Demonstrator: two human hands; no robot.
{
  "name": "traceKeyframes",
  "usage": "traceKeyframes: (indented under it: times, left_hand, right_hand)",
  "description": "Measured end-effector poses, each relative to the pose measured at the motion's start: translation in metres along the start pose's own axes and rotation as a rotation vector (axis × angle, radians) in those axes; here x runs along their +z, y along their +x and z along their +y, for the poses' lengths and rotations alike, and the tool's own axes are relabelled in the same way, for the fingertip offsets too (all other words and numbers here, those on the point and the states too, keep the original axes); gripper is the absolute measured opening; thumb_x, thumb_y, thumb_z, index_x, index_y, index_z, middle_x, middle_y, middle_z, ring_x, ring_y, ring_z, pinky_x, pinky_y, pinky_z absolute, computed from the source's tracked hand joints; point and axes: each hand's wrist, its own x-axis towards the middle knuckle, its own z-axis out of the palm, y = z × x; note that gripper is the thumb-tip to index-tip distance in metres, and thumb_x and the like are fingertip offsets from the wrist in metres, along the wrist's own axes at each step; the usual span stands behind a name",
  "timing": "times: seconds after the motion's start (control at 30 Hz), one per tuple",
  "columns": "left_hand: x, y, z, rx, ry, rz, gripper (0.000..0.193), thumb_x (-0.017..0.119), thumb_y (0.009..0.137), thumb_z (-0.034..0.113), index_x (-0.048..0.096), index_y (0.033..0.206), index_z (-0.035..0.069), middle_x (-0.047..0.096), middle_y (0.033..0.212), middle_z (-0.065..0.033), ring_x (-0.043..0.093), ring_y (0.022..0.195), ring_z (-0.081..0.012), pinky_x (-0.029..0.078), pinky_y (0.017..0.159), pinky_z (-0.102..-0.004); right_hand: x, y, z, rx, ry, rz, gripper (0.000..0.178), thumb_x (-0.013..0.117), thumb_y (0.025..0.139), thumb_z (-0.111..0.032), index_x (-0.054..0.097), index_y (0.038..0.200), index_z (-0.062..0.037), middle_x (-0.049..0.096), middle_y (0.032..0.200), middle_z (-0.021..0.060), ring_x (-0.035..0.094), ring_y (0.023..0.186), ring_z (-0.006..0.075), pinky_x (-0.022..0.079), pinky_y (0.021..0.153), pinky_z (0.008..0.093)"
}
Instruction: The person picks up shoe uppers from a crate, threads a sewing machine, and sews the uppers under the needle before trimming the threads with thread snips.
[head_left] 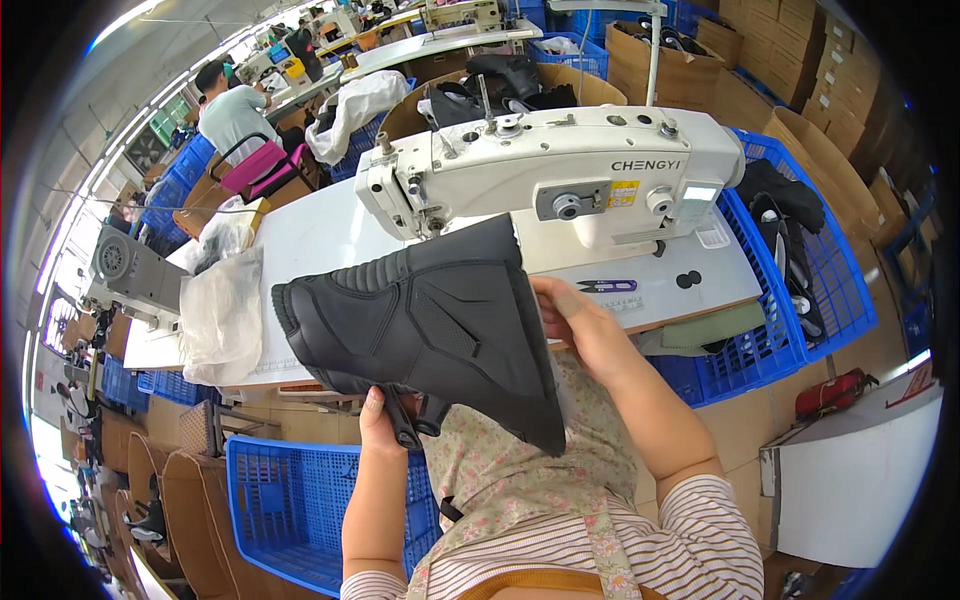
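Note:
A black boot upper [430,310], padded and stitched with ribbed panels, is held up between my two hands in front of the sewing machine. My left hand [380,425] grips its lower edge beside two dangling black straps [403,418]; the thumb shows and the other fingers are mostly hidden. At the wide end, my right hand [578,318] is closed on the edge, with its fingertips behind the material. Just beyond the upper stands the white sewing machine [530,165], whose needle area is partly covered by it.
On the white table [325,225] lie purple-handled thread snips [610,286], a clear ruler [628,304] and black round pieces [688,280]. A plastic bag [222,310] hangs over the left edge. Blue crates stand at lower left [300,500] and right [845,285]. A person [235,125] sits farther back.

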Motion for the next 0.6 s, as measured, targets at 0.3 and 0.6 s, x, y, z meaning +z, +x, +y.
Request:
traceKeyframes:
  times: [0.3, 0.6]
  left_hand:
    - [-0.034, -0.009, -0.012, 0.108, -0.038, -0.046, 0.075, 0.07, 0.082, 0.045, 0.043, 0.141, 0.009, 0.048, 0.143, -0.0076, 0.044, 0.131, -0.0288, 0.035, 0.109, -0.0454]
    - [-0.043, -0.023, -0.007, 0.173, -0.032, -0.35, 0.068, 0.067, 0.086, 0.04, 0.043, 0.141, 0.007, 0.045, 0.145, -0.01, 0.041, 0.135, -0.0284, 0.031, 0.113, -0.0468]
  right_hand:
    - [0.006, -0.022, 0.053, 0.008, -0.628, -0.158, 0.135, 0.089, 0.061, -0.043, -0.004, 0.153, -0.0097, 0.021, 0.154, 0.0243, 0.02, 0.144, 0.0368, 0.022, 0.116, 0.0426]
    - [-0.007, -0.013, 0.097, -0.087, -0.634, -0.207, 0.081, 0.086, 0.065, -0.023, 0.048, 0.133, -0.0016, 0.055, 0.128, 0.0165, 0.05, 0.122, 0.0287, 0.038, 0.105, 0.0379]
